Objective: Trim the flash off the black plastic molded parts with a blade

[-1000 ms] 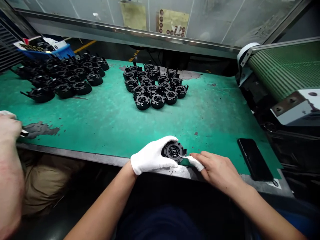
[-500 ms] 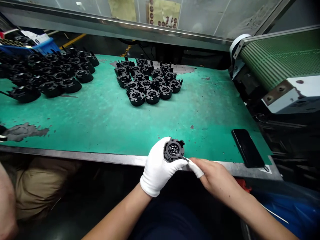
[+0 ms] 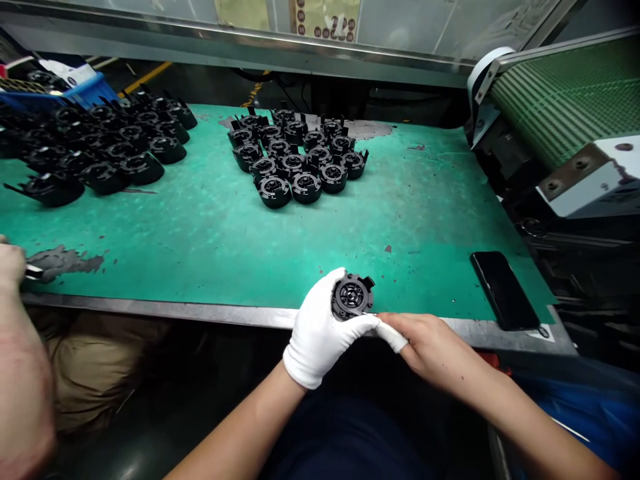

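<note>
My left hand (image 3: 323, 327), in a white glove, grips a round black plastic part (image 3: 353, 295) by its edge near the front of the table. The part's ribbed, ring-patterned face is turned up, and a small tab sticks out at its upper right. Close against the part's lower right is my right hand (image 3: 425, 343), bare but for a white cover on the thumb. Its fingers are pinched together around a thin metal tool (image 3: 371, 315), of which only a short tip shows; its kind is hidden.
Several black round housings (image 3: 306, 187) stand grouped mid-table, with more (image 3: 143, 168) at left before a blue bin (image 3: 95, 93). A phone (image 3: 505, 290) lies right, below a green conveyor (image 3: 565, 100). Another person's hand (image 3: 11, 263) reaches in at left.
The metal tool's tip, earlier reaching onto the part's face, now sits at its lower edge, mostly hidden. Another person's hand has come in over the table's left edge. The view shifted slightly.
</note>
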{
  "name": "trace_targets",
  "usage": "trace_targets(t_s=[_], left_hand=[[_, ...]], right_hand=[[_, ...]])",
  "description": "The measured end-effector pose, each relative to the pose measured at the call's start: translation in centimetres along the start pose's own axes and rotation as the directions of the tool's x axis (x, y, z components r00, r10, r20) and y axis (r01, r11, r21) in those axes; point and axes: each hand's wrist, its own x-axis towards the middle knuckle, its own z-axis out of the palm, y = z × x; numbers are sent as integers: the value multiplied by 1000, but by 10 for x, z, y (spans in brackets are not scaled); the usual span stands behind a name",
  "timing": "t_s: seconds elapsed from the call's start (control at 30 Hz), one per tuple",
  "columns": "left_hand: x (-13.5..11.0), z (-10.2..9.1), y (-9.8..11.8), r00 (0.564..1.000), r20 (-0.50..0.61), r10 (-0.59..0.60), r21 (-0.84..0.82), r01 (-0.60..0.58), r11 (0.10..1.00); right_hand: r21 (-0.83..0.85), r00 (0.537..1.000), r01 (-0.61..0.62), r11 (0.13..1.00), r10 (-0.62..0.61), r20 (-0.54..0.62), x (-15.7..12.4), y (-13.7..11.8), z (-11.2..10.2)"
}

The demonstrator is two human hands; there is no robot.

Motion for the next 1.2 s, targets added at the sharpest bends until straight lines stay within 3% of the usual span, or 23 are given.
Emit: trace_targets(t_s=[0.23,0.43,0.6,0.73,0.8,0.9,0.93,1.07,1.2], left_hand=[[1,-1,2,1000,1,-19,13,19,1000],[2,-3,1,999,47,-28,23,27,999],[8,-15,7,983,181,-7,78,-7,997],[27,-43,4,938,326,116,99,-156,983],[36,-62,-5,960,232,153,121,-185,975],[39,-85,-22,993,-48,104,138,-96,986],[37,-89,-27,993,-63,95,116,-88,989],[18,-83,-31,976,116,183,17,-186,982],[7,-58,-19,984,-57,171,32,-169,985]], right_hand=[[-110,996,-70,991,63,-58,2,-1,6],[-97,996,23,995,-14,90,7,-4,-10],[-40,989,61,997,-56,133,13,-12,-26],[20,998,36,999,-37,46,5,-6,-26],[46,999,-10,999,12,-46,-2,5,-25],[62,992,-57,996,64,-113,-9,22,-19],[62,991,-59,996,66,-114,-9,26,-16],[73,992,-23,997,32,-119,-4,18,-3],[120,995,55,991,-45,-90,0,-4,9]])
